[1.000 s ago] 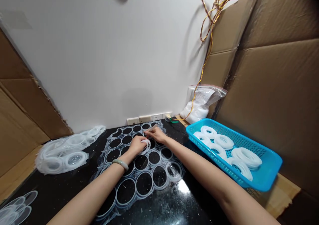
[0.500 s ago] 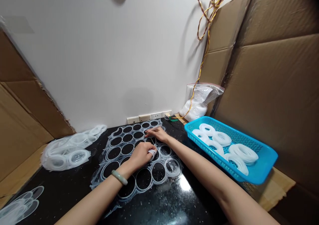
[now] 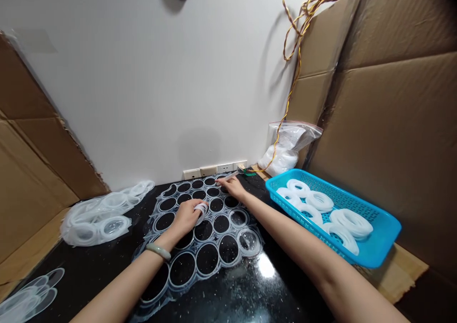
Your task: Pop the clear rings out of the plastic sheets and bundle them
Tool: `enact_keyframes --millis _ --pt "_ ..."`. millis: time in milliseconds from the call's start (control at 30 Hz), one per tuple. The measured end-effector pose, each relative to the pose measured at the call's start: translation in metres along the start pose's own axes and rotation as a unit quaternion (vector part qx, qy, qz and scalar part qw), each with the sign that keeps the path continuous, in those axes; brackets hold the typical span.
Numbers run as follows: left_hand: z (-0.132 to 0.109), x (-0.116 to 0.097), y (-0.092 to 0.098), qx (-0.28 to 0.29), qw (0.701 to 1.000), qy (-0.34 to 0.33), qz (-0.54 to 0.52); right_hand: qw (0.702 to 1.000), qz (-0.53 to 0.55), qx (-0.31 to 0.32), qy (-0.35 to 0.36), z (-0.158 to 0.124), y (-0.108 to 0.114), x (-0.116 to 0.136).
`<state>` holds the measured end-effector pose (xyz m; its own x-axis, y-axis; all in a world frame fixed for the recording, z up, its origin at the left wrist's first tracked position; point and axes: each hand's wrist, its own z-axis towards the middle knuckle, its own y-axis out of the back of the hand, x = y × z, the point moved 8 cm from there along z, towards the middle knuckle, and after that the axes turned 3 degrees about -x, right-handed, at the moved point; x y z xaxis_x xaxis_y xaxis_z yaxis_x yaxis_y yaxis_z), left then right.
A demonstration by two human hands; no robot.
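A translucent sheet of joined rings [image 3: 193, 247] lies on the black tabletop, with dark round openings showing the surface beneath. Above its middle, my left hand [image 3: 187, 216] is closed on a small bunch of white rings [image 3: 201, 212]; a green bangle [image 3: 158, 251] circles that wrist. My right hand [image 3: 231, 186] is at the sheet's far right part, fingers pinched on a thin, pale, pointed tool [image 3: 232, 176] whose exact shape is hard to make out.
At the right stands a blue basket [image 3: 383, 239] holding several white ring bundles [image 3: 352, 223]. Behind it sits a plastic bag [image 3: 283, 157]. Ring sheets [image 3: 96, 220] and clear ovals [image 3: 32, 292] lie left. Cardboard [image 3: 396, 137], power sockets [image 3: 209, 170] and a twisted wire [image 3: 294, 82] border the table.
My left hand has moved left and slightly away from the right hand with the white rings. My right hand has shifted slightly farther back and right, and the pale tool now shows more clearly.
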<state>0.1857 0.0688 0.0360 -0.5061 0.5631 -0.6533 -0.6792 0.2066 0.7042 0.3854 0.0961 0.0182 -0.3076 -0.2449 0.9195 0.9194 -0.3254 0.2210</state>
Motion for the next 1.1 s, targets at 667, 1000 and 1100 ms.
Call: enact_keyframes --millis 667,1000,1100 --pt "0.004 0.005 -0.022 0.112 0.955 -0.266 0.073 0.996 0.018 0.082 -0.029 -0.003 -0.032 -0.007" --pt "0.003 0.003 -0.022 0.109 0.956 -0.262 0.079 0.995 0.015 0.095 -0.02 -0.006 -0.034 -0.008" --pt "0.004 0.003 -0.023 0.105 0.954 -0.267 0.085 0.995 -0.01 0.098 -0.013 -0.006 -0.035 -0.008"
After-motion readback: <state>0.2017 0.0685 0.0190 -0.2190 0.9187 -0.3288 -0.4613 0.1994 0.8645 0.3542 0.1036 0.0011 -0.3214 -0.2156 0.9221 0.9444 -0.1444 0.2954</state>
